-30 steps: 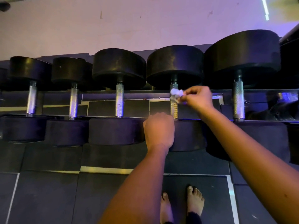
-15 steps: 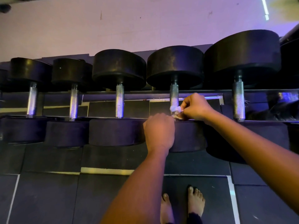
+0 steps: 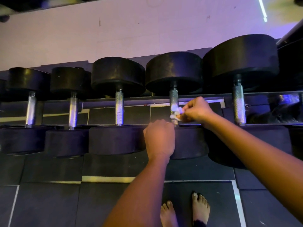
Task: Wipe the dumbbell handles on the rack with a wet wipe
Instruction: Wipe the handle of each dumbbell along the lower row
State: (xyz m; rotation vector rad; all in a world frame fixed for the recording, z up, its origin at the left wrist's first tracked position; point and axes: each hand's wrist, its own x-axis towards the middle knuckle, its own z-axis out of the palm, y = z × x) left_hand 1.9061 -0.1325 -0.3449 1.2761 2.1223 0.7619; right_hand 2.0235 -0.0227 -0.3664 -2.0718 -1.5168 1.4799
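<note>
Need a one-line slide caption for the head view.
Right hand holds a wet wipe against one dumbbell handle; left hand rests on its near head.

No lettering, numbers or brand marks are legible on the dumbbells [image 3: 118, 74], rack [image 3: 139, 100] or wall [image 3: 131, 30].

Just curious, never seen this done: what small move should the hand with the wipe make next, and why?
Probably slide the wet wipe up the handle toward the far head. The right hand pinches it low on the handle, the stretch above is bare, and the left hand rests on the near head.
</note>
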